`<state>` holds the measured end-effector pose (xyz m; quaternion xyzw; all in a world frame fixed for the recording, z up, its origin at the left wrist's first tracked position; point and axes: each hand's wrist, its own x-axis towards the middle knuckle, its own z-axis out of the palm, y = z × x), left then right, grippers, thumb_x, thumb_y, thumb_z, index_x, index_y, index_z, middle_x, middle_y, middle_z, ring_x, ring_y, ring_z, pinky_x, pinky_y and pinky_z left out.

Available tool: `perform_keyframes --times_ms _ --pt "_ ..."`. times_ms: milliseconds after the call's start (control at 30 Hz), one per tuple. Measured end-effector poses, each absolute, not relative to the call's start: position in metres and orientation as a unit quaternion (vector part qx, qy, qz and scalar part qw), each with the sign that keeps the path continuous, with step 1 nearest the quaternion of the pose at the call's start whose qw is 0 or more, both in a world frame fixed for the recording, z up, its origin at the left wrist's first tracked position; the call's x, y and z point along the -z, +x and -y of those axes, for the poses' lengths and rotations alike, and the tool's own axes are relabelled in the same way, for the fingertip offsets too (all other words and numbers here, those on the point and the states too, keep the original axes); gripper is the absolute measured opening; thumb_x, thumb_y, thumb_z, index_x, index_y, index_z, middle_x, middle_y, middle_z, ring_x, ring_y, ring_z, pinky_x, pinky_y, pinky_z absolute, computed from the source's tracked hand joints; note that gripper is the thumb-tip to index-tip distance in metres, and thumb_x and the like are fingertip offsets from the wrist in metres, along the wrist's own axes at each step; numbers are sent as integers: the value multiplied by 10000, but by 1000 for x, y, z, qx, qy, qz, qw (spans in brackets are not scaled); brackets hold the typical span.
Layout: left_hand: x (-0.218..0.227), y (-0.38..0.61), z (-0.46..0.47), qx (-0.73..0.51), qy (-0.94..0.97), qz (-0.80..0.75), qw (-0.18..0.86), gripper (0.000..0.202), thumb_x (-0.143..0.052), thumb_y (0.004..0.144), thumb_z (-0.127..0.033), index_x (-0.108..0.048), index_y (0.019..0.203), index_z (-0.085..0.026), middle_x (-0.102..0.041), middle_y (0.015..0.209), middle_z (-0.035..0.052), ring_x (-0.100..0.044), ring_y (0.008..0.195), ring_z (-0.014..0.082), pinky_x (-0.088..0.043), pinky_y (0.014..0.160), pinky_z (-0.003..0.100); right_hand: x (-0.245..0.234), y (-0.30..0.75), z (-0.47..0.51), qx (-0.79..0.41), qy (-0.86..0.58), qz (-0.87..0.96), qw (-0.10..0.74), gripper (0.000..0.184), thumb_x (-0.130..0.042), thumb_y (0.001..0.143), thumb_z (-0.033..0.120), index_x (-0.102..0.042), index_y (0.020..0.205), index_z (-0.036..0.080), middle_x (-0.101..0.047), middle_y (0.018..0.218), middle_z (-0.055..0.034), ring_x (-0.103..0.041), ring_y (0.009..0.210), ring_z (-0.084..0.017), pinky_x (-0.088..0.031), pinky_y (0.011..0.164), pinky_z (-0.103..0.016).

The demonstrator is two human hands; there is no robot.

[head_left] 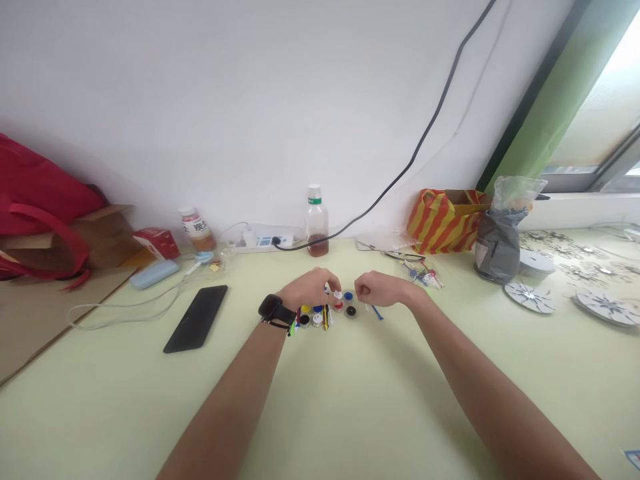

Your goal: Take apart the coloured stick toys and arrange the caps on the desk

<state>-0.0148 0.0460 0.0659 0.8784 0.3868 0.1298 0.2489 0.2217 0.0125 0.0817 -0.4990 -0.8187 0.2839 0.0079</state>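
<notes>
My left hand (315, 288), with a black watch on its wrist, has its thumb and finger closed at a small white round piece (338, 295). Right under that piece sits a red round piece (339, 307). A blue round piece (349, 296) and a black one (351, 311) lie between my two hands. Below my left palm are more round pieces, among them a black one (305, 321) and a white one (317, 320), with a yellow stick (326, 318). Curled in a pinch, my right hand (373, 288) hides whatever its fingertips hold. Near it lies a blue stick (377, 313).
Left of my hands lies a black phone (196, 319); behind are a bottle (317, 223) and a power strip (273, 241) with a dark cable. Further right stand a striped bag (447, 221), a grey bag (500, 243) and slotted discs (530, 297). A cardboard box (107, 233) is far left.
</notes>
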Motion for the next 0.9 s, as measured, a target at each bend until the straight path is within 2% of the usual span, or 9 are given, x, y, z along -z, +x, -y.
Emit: perform_keyframes --times_ms 100,233,300,367,533,900 --pt "-65 -15 -47 -125 876 -391 252 277 -815 672 -407 -806 874 -218 -765 956 61 -676 791 210 -471 665 281 -83 222 -13 -300 -468 831 8 103 -705 800 288 -656 843 207 -716 889 -47 -632 721 -178 -431 589 -263" --pt "-65 -16 -47 -116 878 -394 248 334 -841 643 -454 -811 881 -222 -760 954 63 -672 790 217 -467 651 288 -77 217 -13 -293 -463 836 13 455 -824 709 471 -612 1034 234 -696 932 -29 -630 765 -195 -426 588 -268" --pt "-65 -16 -47 -115 881 -388 244 321 -835 656 -447 -813 889 -227 -760 944 61 -671 799 220 -464 649 289 -73 214 -14 -288 -485 825 17 576 -842 683 506 -572 1120 246 -694 978 -33 -629 777 -202 -418 570 -270" --pt "-66 -16 -47 -112 883 -387 240 306 -830 667 -438 -813 890 -229 -761 935 59 -673 810 223 -464 652 288 -69 212 -14 -291 -493 820 14 564 -838 695 487 -562 1127 251 -693 1010 -37 -631 786 -204 -417 567 -270" --pt "-64 -15 -47 -108 880 -394 242 318 -828 676 -448 -806 896 -219 -763 949 64 -683 814 222 -470 663 286 -66 214 -17 -288 -486 825 28 400 -787 765 394 -577 1067 236 -686 1030 -49 -627 813 -201 -424 589 -264" --pt "-61 -13 -48 -124 876 -396 245 344 -830 676 -444 -796 918 -202 -752 973 75 -682 801 219 -464 653 280 -64 216 -20 -300 -483 821 51 363 -790 758 350 -603 1040 222 -679 995 -42 -619 789 -182 -428 607 -252"
